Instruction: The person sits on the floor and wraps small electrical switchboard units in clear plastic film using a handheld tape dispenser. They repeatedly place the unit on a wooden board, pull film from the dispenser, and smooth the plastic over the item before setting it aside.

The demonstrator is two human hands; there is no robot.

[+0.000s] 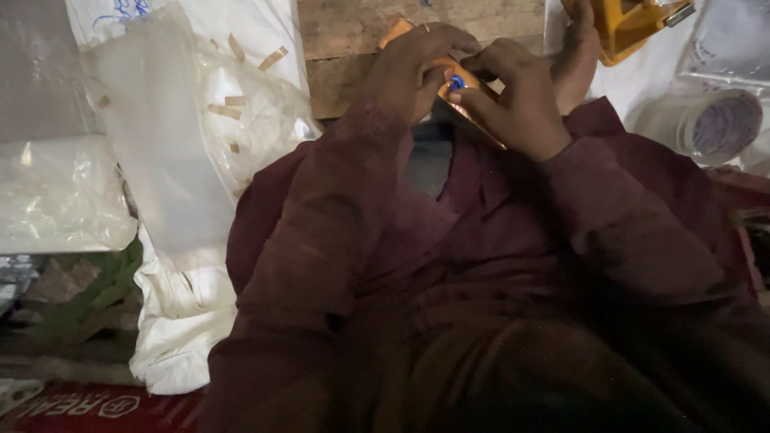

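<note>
Grip: your left hand (417,68) and right hand (513,100) are both closed round one small orange packet (449,88), fingers curled tight over it, right thumb pressed by a blue spot (456,82) on its face. Packet held up between the two hands, just above your chest, over the near edge of the wooden board (353,36).

Nearest: dark maroon sleeves (337,208) fill the lower frame; too dim to tell more.

Left, on the floor: white cloth (172,321), then a tall clear plastic bag (160,136) holding small tan strips (228,108). Another crumpled clear bag (56,192) just beside it.

Right: a roll of clear tape (710,124) on white sheeting.

Farthest: a yellow tool (634,24) at the top edge, partly cut off, beyond your right hand.
</note>
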